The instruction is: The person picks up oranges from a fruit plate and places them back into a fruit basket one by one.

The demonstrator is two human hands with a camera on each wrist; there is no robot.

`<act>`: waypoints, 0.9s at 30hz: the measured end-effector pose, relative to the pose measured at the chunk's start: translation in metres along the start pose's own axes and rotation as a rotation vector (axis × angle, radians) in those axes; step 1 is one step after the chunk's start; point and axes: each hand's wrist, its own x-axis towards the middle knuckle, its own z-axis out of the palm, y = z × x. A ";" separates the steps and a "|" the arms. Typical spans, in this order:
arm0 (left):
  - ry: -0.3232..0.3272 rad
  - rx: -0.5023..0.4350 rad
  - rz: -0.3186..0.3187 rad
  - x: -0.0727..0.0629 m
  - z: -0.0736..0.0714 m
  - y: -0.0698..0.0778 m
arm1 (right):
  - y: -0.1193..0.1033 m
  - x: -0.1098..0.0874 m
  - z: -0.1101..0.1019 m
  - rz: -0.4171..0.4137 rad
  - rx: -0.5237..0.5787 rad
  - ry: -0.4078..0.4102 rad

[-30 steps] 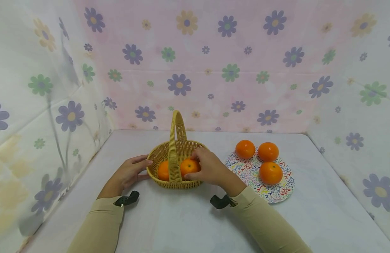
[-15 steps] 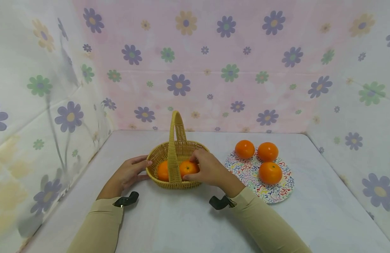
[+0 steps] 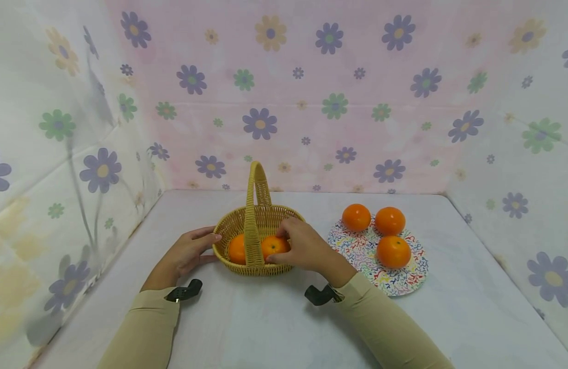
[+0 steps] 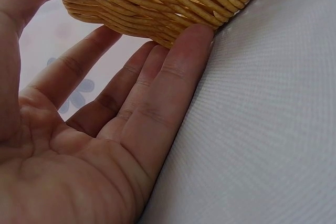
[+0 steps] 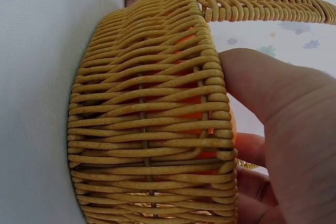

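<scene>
A yellow wicker basket (image 3: 281, 270) with a tall arched handle stands upright on the table. Inside it, one orange (image 3: 237, 249) lies left of the handle and another orange (image 3: 274, 246) to its right, both partly hidden. My right hand (image 3: 307, 246) reaches over the basket's right side and holds the right-hand orange between thumb and fingers. At the left side my left hand (image 3: 184, 252) touches the basket from outside, its thumb tip at the rim. In the left wrist view, the fingers (image 4: 168, 87) extend nearly straight against the wickerwork.
Right of the basket lies a round plate (image 3: 353, 251) with a multicoloured squiggle pattern. On it sit a left-hand orange (image 3: 356, 218), a back-right orange (image 3: 390, 221) and a front orange (image 3: 394, 251). Flower-printed cloth (image 3: 307, 169) encloses the white table (image 3: 247, 323).
</scene>
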 end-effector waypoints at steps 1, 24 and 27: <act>-0.002 0.001 0.000 0.000 0.000 0.000 | 0.000 0.000 0.000 0.001 -0.002 0.001; -0.009 0.003 -0.001 -0.001 0.001 0.001 | 0.000 -0.001 -0.015 -0.002 -0.005 0.016; -0.012 0.009 0.000 0.000 0.000 0.000 | 0.001 -0.001 -0.018 0.004 -0.001 0.028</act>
